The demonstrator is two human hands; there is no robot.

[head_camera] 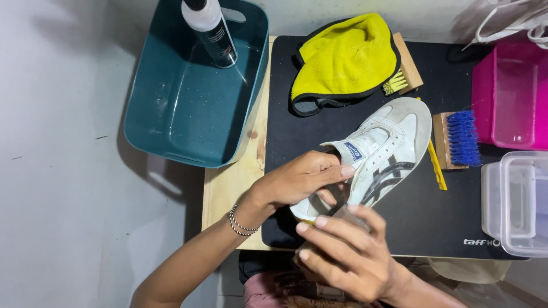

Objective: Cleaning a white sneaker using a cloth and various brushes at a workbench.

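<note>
A white sneaker with black side stripes lies tilted on a black mat, toe toward the upper right. My left hand grips its heel and tongue area, fingers curled over the collar. My right hand is just below it, fingers wrapped over a small dark object pressed against the shoe's heel side; what that object is cannot be told. A beaded bracelet circles my left wrist.
A teal plastic tub holding a black-and-white bottle sits at the upper left. A yellow cloth covers a wooden brush. A blue-bristled brush, a pink bin and a clear container stand at the right.
</note>
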